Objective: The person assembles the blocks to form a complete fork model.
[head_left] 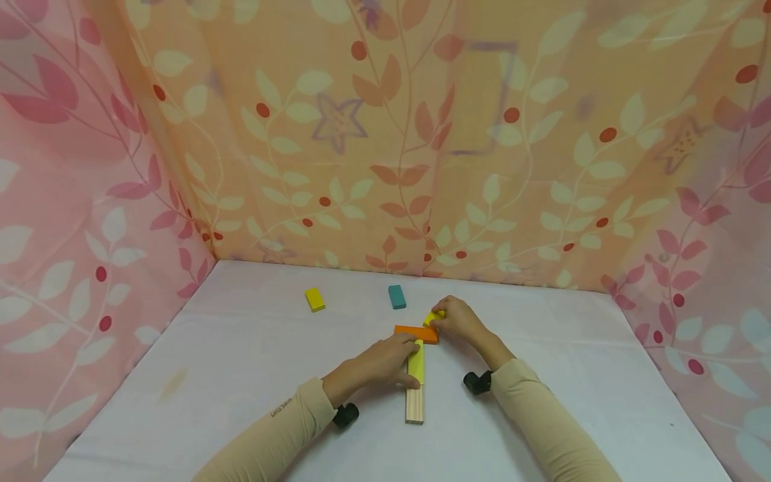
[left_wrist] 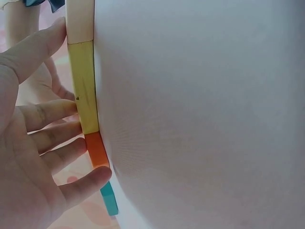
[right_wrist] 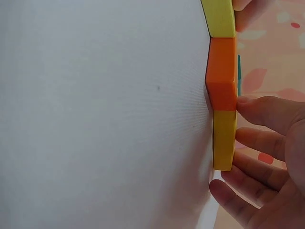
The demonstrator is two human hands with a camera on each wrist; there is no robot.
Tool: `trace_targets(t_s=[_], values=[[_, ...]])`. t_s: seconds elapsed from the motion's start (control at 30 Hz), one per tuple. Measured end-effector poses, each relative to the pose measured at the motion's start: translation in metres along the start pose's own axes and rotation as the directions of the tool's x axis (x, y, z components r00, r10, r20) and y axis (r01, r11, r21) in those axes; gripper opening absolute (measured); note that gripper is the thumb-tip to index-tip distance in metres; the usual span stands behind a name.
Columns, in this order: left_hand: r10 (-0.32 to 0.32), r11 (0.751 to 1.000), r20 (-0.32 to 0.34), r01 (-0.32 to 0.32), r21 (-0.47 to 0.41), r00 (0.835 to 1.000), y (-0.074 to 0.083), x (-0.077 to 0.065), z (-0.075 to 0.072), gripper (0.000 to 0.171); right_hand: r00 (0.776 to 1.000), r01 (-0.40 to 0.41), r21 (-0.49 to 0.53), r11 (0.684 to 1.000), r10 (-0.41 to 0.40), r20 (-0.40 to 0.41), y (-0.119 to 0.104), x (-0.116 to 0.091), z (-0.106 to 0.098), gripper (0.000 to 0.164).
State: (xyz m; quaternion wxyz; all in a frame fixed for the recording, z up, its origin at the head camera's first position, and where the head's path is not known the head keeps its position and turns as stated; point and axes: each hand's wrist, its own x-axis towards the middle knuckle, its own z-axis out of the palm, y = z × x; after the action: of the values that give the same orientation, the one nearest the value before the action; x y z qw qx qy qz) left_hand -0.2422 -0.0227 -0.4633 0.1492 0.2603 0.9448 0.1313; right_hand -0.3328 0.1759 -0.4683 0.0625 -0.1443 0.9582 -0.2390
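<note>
While your left grip (head_left: 384, 359), loosely spread, apparently steadies the lime block (head_left: 417, 367) on the near side of the orange block (head_left: 422, 333), your right grip (head_left: 460, 321) pinches a yellow block (right_wrist: 224, 140) at its far side, presumably for alignment.

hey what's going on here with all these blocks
Someone is handling blocks on a white table. The left hand rests its fingers along a pale yellow block, which lines up with a plain wooden block at its near end. An orange block lies crosswise at its far end. The right hand holds a small yellow block against the orange block. Farther back, a teal block and another yellow block lie apart.
</note>
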Motion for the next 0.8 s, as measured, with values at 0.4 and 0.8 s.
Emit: trace_targets(t_s=[0.4,0.8], values=[[0.014,1.000,-0.006,-0.014,0.005,1.000,-0.001,-0.001,0.000,0.076,0.996,0.082,-0.047,0.996,-0.081,0.024,-0.002,0.000,-0.004,0.033],[0.011,1.000,-0.004,-0.011,-0.020,1.000,-0.001,-0.001,-0.002,0.076,0.987,0.158,-0.057,0.986,-0.156,0.035,-0.012,0.021,-0.022,0.035]])
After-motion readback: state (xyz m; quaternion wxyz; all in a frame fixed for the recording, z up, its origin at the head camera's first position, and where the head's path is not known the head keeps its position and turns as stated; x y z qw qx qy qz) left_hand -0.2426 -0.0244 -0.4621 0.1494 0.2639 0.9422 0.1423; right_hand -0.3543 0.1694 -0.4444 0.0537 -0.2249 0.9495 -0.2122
